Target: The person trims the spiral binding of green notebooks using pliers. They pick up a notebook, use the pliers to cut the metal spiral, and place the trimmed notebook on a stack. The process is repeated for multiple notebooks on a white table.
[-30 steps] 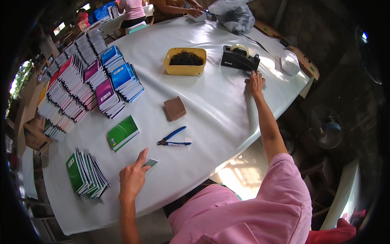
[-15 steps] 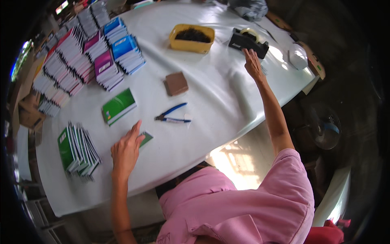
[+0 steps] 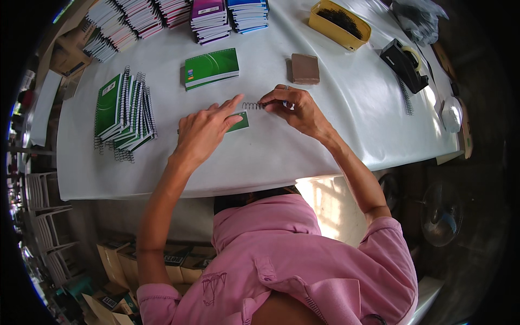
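A black spiral binding coil [image 3: 253, 105] is pinched between the thumb and fingers of my right hand [image 3: 295, 108], its free end pointing left. Over a small green-covered notebook [image 3: 239, 122] lies my left hand [image 3: 203, 132], fingers stretched out and apart, hiding most of it. The coil's tip is just above the notebook's far edge; whether they touch, I cannot tell. A bit of blue shows under my right hand, perhaps a handle of the pliers. Beyond my hands sits a short stack of green notebooks [image 3: 212, 69]. Several spiral-bound green notebooks [image 3: 124, 114] lean in a pile to the left.
A brown block [image 3: 305, 69] lies beyond my right hand. Farther back are a yellow tub [image 3: 338, 30] of dark coils, a black tape dispenser [image 3: 404, 65] and loose coils [image 3: 405, 96] beside it. Stacked notebooks [image 3: 210, 20] line the far left of the white-covered table [image 3: 303, 151].
My right hand has come back from beside the tape dispenser with a coil and is now near my left hand. The view has shifted. The pliers, plainly seen before, are mostly hidden.
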The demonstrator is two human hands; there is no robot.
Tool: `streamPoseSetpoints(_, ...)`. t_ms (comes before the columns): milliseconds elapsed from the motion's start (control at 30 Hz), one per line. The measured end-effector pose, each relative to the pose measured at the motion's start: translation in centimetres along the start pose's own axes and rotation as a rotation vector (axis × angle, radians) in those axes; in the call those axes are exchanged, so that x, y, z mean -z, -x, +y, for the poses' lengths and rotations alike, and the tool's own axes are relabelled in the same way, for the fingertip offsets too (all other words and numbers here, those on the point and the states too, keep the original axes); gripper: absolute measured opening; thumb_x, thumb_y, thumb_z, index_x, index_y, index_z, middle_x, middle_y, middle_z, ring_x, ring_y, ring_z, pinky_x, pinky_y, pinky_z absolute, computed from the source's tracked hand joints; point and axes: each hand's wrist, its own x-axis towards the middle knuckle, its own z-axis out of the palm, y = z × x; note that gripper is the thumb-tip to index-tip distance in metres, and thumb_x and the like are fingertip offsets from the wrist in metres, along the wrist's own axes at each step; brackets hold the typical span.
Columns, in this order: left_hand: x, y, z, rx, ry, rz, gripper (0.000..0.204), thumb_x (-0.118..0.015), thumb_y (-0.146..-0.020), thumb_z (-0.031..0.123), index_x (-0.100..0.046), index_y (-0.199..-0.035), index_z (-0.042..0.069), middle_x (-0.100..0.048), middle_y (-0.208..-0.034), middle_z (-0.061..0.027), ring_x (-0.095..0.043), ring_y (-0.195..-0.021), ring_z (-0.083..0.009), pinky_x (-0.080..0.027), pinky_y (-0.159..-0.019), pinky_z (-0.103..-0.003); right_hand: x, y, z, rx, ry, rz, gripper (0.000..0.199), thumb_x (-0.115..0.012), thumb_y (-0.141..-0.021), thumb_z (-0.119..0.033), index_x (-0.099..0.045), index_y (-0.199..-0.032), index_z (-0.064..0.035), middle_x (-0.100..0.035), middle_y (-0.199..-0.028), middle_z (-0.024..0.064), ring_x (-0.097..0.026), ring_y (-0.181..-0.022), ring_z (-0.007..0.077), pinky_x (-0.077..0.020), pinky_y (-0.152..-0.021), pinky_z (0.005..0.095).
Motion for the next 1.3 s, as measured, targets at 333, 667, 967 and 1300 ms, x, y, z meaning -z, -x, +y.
streamPoseSetpoints(333,0.2,-0.1,-0.3,-0.007,0.025,0.029,0.049,-0.056,-0.092,0.04,-0.047,-0.139,0.032,-0.068,-0.11,-0.0071,-0.067,-0.08,-0.0339,-0.053,-0.068,-0.043,1.1,-1.3,0.7,0.075,-0.014,-0.184,0.018,-0.065,-0.087,0.0,-0.069,-0.103,-0.0041,-0.063,-0.087,0.0043,-0.056,-0.076,0.0115,-0.0467,-0.072,0.0321)
streamPoseSetpoints(667,0.2,-0.1,0.0,-0.061,0.124,0.093,0.044,-0.061,-0.09,0.035,-0.055,-0.133,0.026,-0.067,-0.113,-0.0097,-0.068,-0.085,-0.0327,-0.054,-0.072,-0.044,1.1,-1.6,-1.5,0.193,0.371,-0.26,0.02,-0.064,-0.088,-0.016,-0.052,-0.094,-0.0007,-0.063,-0.091,0.0131,-0.061,-0.08,0.0361,-0.0468,-0.067,0.0443)
streamPoseSetpoints(967,2.4,0.0,0.2,-0.018,0.095,-0.213,0.041,-0.063,-0.089,0.036,-0.06,-0.128,0.026,-0.071,-0.09,-0.0115,-0.068,-0.079,-0.0322,-0.053,-0.074,-0.043,0.6,-2.4,-2.7,0.041,0.275,-0.431,0.016,-0.069,-0.083,-0.011,-0.06,-0.091,0.0004,-0.065,-0.102,0.0118,-0.063,-0.085,0.0296,-0.0507,-0.072,0.0406)
streamPoseSetpoints(1300,1.6,1.5,-0.3,-0.153,-0.015,-0.14,0.063,-0.06,-0.083,0.053,-0.046,-0.14,0.028,-0.069,-0.099,-0.0134,-0.067,-0.081,-0.0337,-0.053,-0.071,-0.045,9.3,-5.7,5.7,-0.082,0.588,-0.208,0.046,-0.08,-0.073,-0.035,-0.069,-0.113,-0.0145,-0.064,-0.113,0.0114,-0.059,-0.108,0.0272,-0.0478,-0.093,0.0382)
